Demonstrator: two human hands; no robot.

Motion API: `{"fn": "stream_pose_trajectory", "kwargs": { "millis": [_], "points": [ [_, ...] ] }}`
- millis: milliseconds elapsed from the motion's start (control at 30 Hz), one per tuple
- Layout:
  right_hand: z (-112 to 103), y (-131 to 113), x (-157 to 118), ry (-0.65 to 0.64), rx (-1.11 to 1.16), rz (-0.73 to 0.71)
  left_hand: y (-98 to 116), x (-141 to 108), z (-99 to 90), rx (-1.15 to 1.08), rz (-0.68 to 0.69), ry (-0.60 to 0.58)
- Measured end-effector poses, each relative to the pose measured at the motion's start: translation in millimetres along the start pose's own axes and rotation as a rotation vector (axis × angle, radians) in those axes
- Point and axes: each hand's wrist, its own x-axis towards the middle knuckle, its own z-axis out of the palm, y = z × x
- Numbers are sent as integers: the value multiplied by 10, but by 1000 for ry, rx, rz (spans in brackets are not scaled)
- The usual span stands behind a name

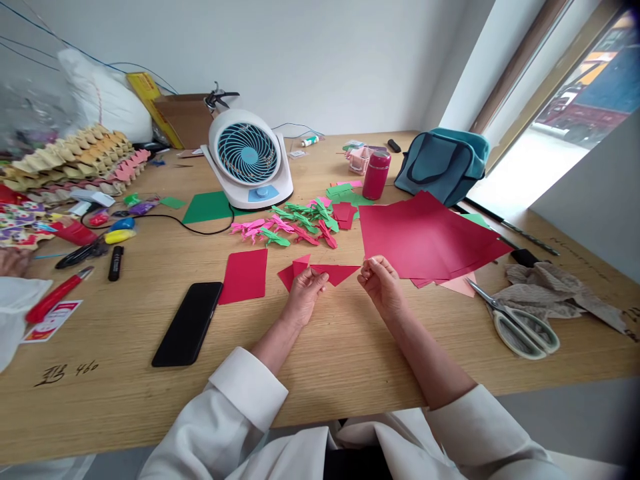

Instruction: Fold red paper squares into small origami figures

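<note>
My left hand (306, 293) is closed in a pinch on a folded piece of red paper (343, 272), whose pointed end reaches to the right. My right hand (381, 283) has thumb and forefinger pressed together right by that point; whether they grip the tip I cannot tell. Just behind my left hand lies another red folded piece (287, 275). Left of it is a flat red paper rectangle (245, 275). Beyond my hands lies a pile of folded pink, green and red paper pieces (305, 220). Large red sheets (425, 237) are spread behind my right hand.
A black phone (187, 325) lies left, scissors (520, 327) and a crumpled cloth (550, 293) right. Farther back stand a fan (247, 157), a red flask (377, 175) and a blue bag (445, 163). Another person's hand (14, 260) shows at the left edge, near red-handled pliers (57, 295).
</note>
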Motion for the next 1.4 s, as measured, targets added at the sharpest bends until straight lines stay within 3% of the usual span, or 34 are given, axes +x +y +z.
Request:
{"fn": "stream_pose_trajectory", "kwargs": {
  "millis": [167,233,567,767,933,1100,1200,1400],
  "points": [
    [109,40,-105,-237,-318,63,28,-26,37,-27,-9,9],
    [152,60,-127,-265,-377,56,29,-34,40,-22,-12,2],
    [119,108,-78,-139,-464,-38,23,-35,36,29,7,-26],
    [60,53,-49,-14,-281,-38,32,-27,38,59,13,-22],
    [46,13,-37,-3,-130,28,1,-4,-3,68,19,-21],
    [4,-15,2,74,-22,-8,8,7,-23,30,0,-7],
    [11,-6,-18,9,-76,-34,18,2,-12,13,-1,1],
    [88,185,-91,-332,-463,-20,36,-41,38,24,-2,-10]
  ]
}}
